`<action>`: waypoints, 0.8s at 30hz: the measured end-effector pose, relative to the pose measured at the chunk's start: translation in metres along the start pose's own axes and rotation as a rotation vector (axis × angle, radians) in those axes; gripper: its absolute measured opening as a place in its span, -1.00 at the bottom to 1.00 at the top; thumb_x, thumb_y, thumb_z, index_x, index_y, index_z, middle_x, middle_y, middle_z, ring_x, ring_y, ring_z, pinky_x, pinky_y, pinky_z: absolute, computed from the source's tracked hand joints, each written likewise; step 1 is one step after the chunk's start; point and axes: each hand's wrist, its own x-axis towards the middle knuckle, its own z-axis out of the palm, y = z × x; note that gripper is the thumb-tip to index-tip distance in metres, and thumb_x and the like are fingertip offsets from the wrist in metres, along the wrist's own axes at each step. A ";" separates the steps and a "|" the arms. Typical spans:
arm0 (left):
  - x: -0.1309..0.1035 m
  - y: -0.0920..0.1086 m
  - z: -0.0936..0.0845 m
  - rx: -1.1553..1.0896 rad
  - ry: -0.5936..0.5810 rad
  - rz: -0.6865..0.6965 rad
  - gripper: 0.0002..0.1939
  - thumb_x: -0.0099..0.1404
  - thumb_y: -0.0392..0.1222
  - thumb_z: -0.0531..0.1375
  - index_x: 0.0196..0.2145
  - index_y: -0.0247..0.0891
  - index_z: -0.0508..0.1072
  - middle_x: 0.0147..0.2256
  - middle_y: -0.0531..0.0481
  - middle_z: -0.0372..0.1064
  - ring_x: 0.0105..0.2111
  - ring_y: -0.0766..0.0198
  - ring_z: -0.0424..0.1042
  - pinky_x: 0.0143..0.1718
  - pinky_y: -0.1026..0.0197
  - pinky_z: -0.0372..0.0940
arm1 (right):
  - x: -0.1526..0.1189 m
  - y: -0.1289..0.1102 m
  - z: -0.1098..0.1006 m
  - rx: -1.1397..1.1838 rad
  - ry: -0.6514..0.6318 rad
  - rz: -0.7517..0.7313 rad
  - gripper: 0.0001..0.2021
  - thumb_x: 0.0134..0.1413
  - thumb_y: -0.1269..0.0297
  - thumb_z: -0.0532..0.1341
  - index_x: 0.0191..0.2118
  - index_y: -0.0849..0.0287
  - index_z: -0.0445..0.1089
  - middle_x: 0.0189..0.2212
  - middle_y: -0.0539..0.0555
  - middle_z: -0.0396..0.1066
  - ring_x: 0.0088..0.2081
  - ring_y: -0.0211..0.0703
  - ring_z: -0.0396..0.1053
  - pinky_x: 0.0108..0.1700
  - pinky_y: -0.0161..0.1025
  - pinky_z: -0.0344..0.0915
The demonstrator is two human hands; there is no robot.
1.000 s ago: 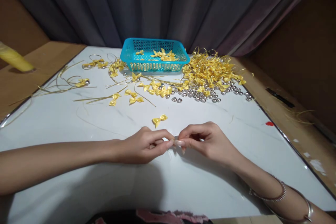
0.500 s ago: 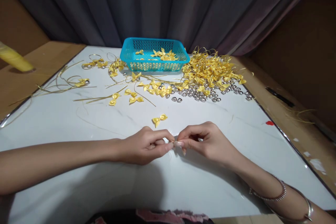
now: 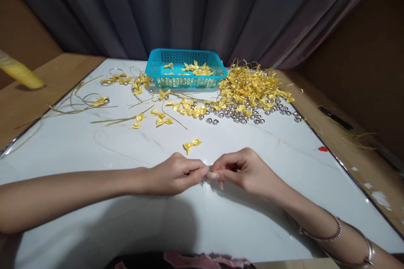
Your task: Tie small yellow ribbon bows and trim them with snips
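My left hand (image 3: 178,174) and my right hand (image 3: 241,170) meet fingertip to fingertip over the white table. Both are closed in a pinch. What sits between the fingertips is too small and too covered to name; a faint thin strand shows just below them. A single yellow ribbon bow (image 3: 192,145) lies on the table a little beyond my hands. Farther off are more yellow bows (image 3: 164,121) and thin gold cords (image 3: 123,121). Small silver heart-shaped pieces (image 3: 235,113) are scattered to the right of them.
At the back stands a blue plastic basket (image 3: 186,82) with several yellow bows inside. Right of it rises a heap of bows with gold cords (image 3: 252,86). A yellow tube-like object (image 3: 20,71) is at the far left. A black pen-like item (image 3: 334,117) lies on the right-hand board.
My left fingers have drawn closer together against the right fingertips, and both hands stay nearly in place. The view has shifted slightly. The bows and basket have not been moved.
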 end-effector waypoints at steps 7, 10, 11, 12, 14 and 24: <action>0.000 0.000 -0.001 -0.037 -0.011 -0.020 -0.73 0.31 -0.33 -0.04 -0.53 -0.33 0.29 -0.67 0.22 -0.05 -0.69 0.52 -0.03 -0.66 0.45 -0.03 | 0.000 0.000 0.001 0.042 -0.032 0.004 -0.72 -0.09 0.11 0.31 -0.53 0.27 0.45 -0.69 0.00 0.36 -0.61 -0.33 0.27 -0.51 -0.36 0.19; 0.000 0.000 -0.001 -0.042 -0.016 -0.023 -0.75 0.30 -0.34 -0.04 -0.51 -0.33 0.29 -0.67 0.22 -0.04 -0.69 0.53 -0.03 -0.66 0.46 -0.04 | 0.000 0.000 0.001 0.044 -0.038 0.008 -0.74 -0.09 0.13 0.31 -0.53 0.27 0.45 -0.68 0.01 0.36 -0.60 -0.33 0.27 -0.50 -0.36 0.19; 0.000 0.000 0.000 -0.044 -0.018 -0.025 -0.75 0.30 -0.34 -0.04 -0.51 -0.34 0.29 -0.67 0.22 -0.03 -0.69 0.53 -0.02 -0.66 0.46 -0.03 | 0.000 0.000 0.001 0.045 -0.038 0.009 -0.74 -0.09 0.14 0.31 -0.54 0.27 0.45 -0.68 0.01 0.36 -0.60 -0.33 0.27 -0.50 -0.36 0.19; 0.000 0.000 0.000 -0.047 -0.015 -0.028 -0.75 0.30 -0.34 -0.04 -0.51 -0.34 0.29 -0.67 0.22 -0.02 -0.69 0.53 -0.01 -0.66 0.46 -0.03 | 0.000 -0.001 0.001 0.047 -0.037 0.011 -0.75 -0.09 0.15 0.31 -0.54 0.27 0.45 -0.69 0.01 0.36 -0.60 -0.33 0.27 -0.50 -0.36 0.18; 0.000 0.000 0.000 -0.062 -0.011 -0.043 -0.74 0.30 -0.32 -0.04 -0.52 -0.34 0.30 -0.68 0.22 0.00 -0.69 0.53 0.00 -0.66 0.46 -0.02 | 0.000 -0.001 0.000 0.053 -0.036 0.018 -0.75 -0.09 0.15 0.32 -0.54 0.27 0.44 -0.69 0.00 0.36 -0.60 -0.33 0.26 -0.50 -0.36 0.18; 0.001 0.003 -0.005 -0.362 -0.075 -0.171 -0.74 0.31 -0.24 -0.05 -0.38 -0.39 0.38 -0.71 0.22 0.03 -0.72 0.51 0.01 -0.68 0.43 0.00 | 0.001 0.001 0.000 0.090 -0.038 0.040 -0.75 -0.13 0.14 0.33 -0.52 0.27 0.44 -0.70 -0.01 0.35 -0.62 -0.35 0.26 -0.53 -0.37 0.16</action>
